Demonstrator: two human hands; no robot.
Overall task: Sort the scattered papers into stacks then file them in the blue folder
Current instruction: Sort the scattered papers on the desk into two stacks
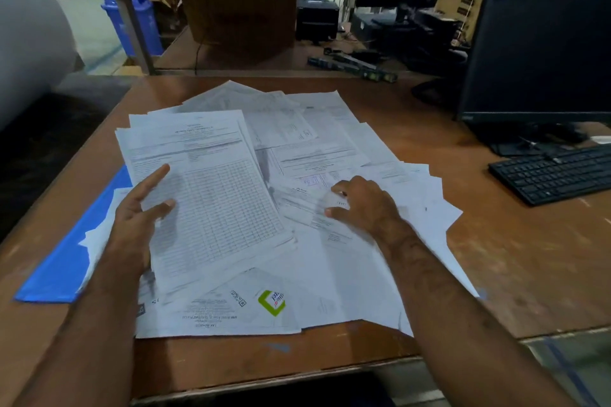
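Note:
White printed papers [317,149] lie scattered and overlapping across the brown desk [515,261]. On top at the left sits a stack of gridded sheets [215,201]. My left hand [139,218] holds this stack at its left edge, thumb on top and index finger stretched out. My right hand [363,201] rests on the loose sheets at the middle right, its fingers curled and pinching a small paper. The blue folder [62,268] lies flat at the left, partly covered by papers.
A black keyboard [555,172] and a dark monitor [542,56] stand at the right. A shelf frame and a brown box [241,13] rise behind the desk. Blue bins [139,20] stand far left. A sheet with a green logo [271,302] lies near the front edge.

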